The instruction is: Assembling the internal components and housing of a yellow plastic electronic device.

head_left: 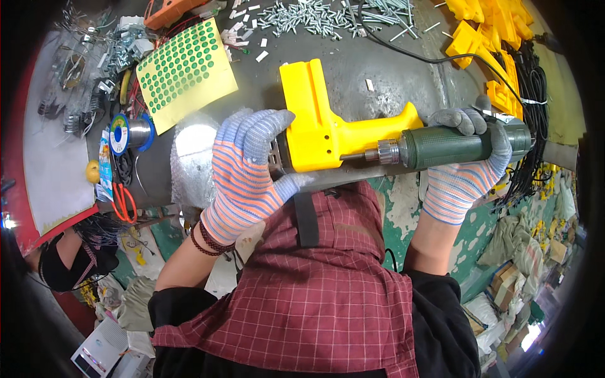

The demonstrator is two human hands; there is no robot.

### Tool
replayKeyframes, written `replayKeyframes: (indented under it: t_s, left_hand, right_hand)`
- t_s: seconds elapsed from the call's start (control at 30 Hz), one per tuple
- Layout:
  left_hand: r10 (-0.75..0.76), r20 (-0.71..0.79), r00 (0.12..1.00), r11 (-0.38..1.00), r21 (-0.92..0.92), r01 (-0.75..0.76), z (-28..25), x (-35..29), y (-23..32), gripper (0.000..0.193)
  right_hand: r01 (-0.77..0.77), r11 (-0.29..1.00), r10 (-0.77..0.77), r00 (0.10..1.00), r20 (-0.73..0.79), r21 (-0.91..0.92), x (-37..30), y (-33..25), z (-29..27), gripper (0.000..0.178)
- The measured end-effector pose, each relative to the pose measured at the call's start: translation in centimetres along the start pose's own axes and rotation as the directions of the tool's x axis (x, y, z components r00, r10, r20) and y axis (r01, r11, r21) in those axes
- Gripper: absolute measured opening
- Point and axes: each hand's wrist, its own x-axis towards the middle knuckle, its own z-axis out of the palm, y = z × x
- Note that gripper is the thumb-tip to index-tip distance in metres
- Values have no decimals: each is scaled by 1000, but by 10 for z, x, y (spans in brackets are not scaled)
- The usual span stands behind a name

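Both my hands wear striped knit gloves with grey coated fingers. My left hand (242, 167) is closed around the left end of a yellow plastic tool housing (309, 142), which has a block-shaped body and a handle pointing right. A dark part with metal shows at the housing's lower left, partly covered by my fingers. My right hand (463, 183) grips a dark green electric screwdriver (447, 146) lying level. Its bit (354, 155) points left and meets the side of the housing below the handle; whether it sits on a screw is hidden.
Behind lie loose screws (309, 19) and a sheet of green round stickers (189, 69). Yellow plastic parts (498, 25) and black cables (534, 82) are heaped right. A solder spool (131, 134) and orange-handled scissors (124, 203) lie left. A thin cord (428, 60) crosses the bench.
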Motion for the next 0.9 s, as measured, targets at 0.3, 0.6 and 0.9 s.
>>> replayKeyframes:
  t_s: [0.3, 0.6, 0.9]
  left_hand:
    - [-83, 224, 971, 996, 55, 72, -13, -1, -12, 80]
    - [-116, 206, 972, 990, 99, 97, -10, 4, -15, 77]
    - [-107, 205, 973, 994, 51, 98, -10, 5, -17, 74]
  right_hand:
    - [83, 996, -83, 997, -7, -29, 35, -2, 8, 64]
    - [114, 990, -123, 984, -125, -82, 39, 9, 18, 45]
    - [-9, 1000, 10, 999, -47, 13, 44, 8, 8, 21]
